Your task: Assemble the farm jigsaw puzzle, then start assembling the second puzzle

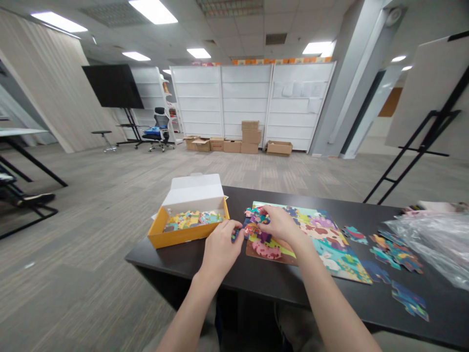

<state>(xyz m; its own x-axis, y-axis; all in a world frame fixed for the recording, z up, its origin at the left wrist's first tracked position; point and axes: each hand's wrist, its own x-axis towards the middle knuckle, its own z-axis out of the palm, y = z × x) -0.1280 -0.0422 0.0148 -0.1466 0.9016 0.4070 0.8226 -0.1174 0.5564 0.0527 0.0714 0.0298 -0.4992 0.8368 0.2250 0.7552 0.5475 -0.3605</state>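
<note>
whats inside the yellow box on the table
The open yellow box holds a jumble of colourful puzzle pieces, many of them yellow. Whatever lies beneath the top pieces is covered, and the near wall hides part of the bottom, so neither can be seen.

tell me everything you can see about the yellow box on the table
The box is orange-yellow outside and pale inside, and looks like cardboard. It is low and rectangular, with a white-faced lid standing open along its far side. It sits upright at a slight angle near the left end of the black table, holding a loose heap of colourful puzzle pieces. The left hand is close to its near right corner; whether they touch is unclear.
</note>
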